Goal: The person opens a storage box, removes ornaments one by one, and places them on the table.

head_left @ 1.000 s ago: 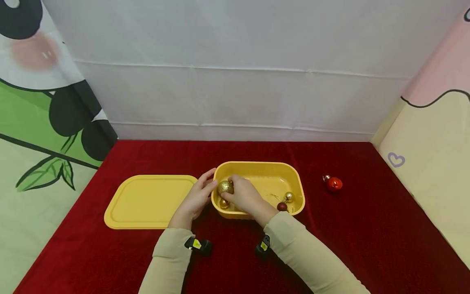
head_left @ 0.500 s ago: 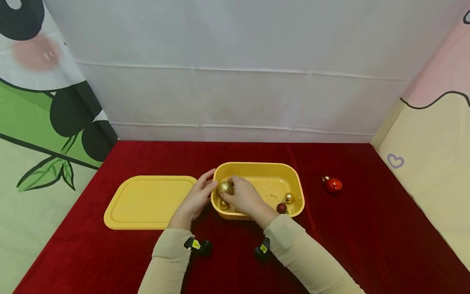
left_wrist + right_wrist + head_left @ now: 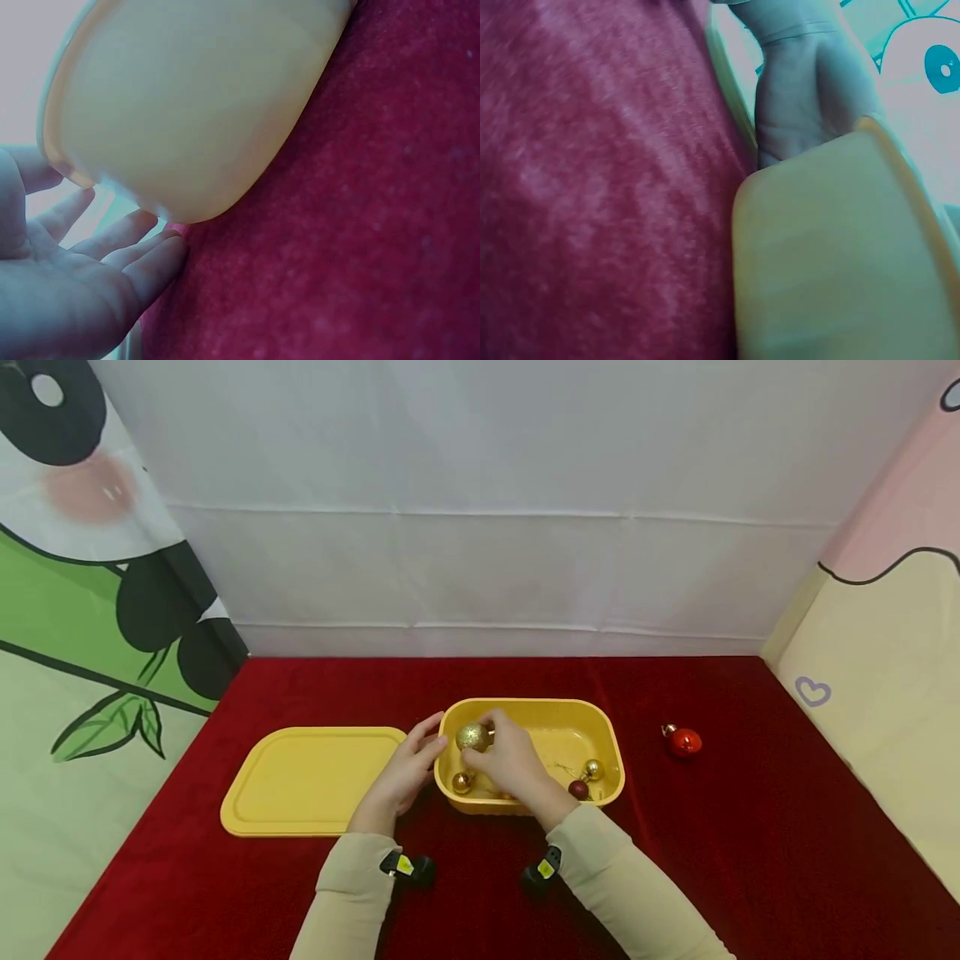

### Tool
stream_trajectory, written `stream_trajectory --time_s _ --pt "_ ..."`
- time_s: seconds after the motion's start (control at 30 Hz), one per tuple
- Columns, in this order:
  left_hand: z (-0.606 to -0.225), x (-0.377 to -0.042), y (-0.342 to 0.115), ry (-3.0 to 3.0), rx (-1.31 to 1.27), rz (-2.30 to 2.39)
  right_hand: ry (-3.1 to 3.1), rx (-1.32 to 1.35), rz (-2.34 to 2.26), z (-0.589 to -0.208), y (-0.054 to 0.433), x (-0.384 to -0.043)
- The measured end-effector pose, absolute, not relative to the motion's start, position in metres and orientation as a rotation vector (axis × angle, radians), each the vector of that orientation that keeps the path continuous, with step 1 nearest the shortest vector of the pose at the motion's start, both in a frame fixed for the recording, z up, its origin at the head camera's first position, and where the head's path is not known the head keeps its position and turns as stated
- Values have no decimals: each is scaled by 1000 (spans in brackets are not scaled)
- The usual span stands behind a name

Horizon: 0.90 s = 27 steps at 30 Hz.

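Note:
My right hand [image 3: 512, 762] reaches into a yellow plastic box [image 3: 573, 706] and pinches a glittery gold bauble [image 3: 472, 737] near the left end. A smaller gold bauble [image 3: 462, 782] lies below it in the box. Toward the right end sit another small gold bauble [image 3: 594, 769] and a dark red bauble [image 3: 578, 789]. My left hand [image 3: 402, 774] rests at the box's left end; the left wrist view has its fingers [image 3: 161, 262] spread loosely along the outer wall [image 3: 195, 112]. In the right wrist view the box wall [image 3: 840, 247] hides the right hand's fingers.
The flat yellow lid [image 3: 311, 781] lies left of the box, partly behind the left hand. A shiny red bauble [image 3: 685, 742] lies on the red cloth [image 3: 720, 827] to the right. A pale backdrop [image 3: 495, 568] stands behind the table.
My right hand has lifted the glittery gold bauble slightly and shifted it rightward, away from the smaller gold one. The left hand stays by the box. The head view has tilted slightly.

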<state>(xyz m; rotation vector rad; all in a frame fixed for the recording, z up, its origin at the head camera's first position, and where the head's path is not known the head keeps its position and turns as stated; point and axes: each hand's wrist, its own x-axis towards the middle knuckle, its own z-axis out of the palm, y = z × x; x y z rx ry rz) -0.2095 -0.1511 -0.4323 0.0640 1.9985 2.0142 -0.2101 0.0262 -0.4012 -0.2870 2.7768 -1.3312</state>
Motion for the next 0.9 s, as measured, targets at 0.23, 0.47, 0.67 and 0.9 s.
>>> stream_trajectory --time_s 0.23,0.47,0.67,0.9 --pt "-435 -209 -150 1993 44 2010 2708 -282 -1486 -394 42 -211" --pt "-432 -209 -151 2007 40 2010 2703 -302 -1587 -385 62 -211" --pt "-432 -209 -152 2013 41 2002 2688 -312 -1644 -381 76 -208" --pt "-432 -209 -152 2014 42 1995 2748 -335 -1703 -380 88 -204"
